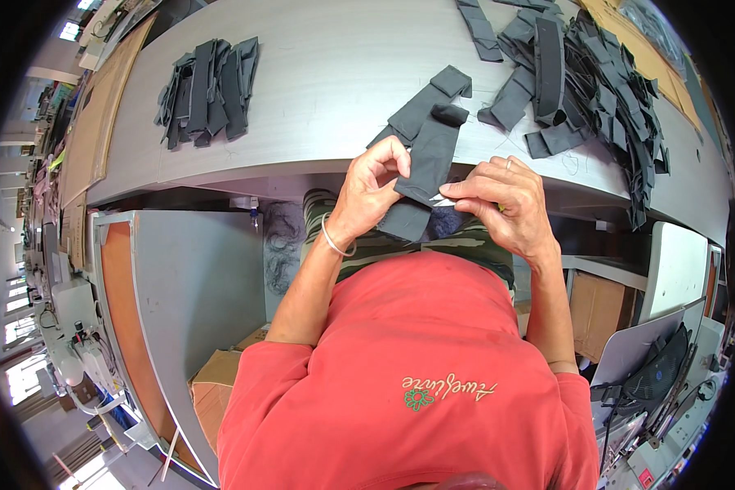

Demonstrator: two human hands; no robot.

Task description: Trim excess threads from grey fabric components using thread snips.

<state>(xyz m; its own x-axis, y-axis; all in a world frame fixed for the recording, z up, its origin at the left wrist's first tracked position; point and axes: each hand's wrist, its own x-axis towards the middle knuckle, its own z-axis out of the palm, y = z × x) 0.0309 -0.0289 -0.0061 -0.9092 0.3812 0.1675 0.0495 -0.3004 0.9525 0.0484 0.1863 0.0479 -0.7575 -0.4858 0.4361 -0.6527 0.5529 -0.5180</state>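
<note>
At the near edge of the table, my left hand (366, 188) pinches the left side of a dark grey fabric strip (433, 155) between thumb and fingers. The strip's far end rests on the table and its lower part (404, 221) hangs over my lap. My right hand (506, 200) is closed around a small pointed metal tool (443, 202); only its bright tip shows, against the strip's right edge. Most of the tool is hidden by the fingers, so its kind is unclear. Just beyond lies another dark grey strip (425, 102), partly under the held one.
A big loose heap of dark grey strips (604, 106) covers the table's right side, some draping over the edge. A smaller bundle (208, 90) lies at the left. Grey cabinet panels (196, 269) and cardboard boxes (598, 310) stand below the tabletop (318, 98).
</note>
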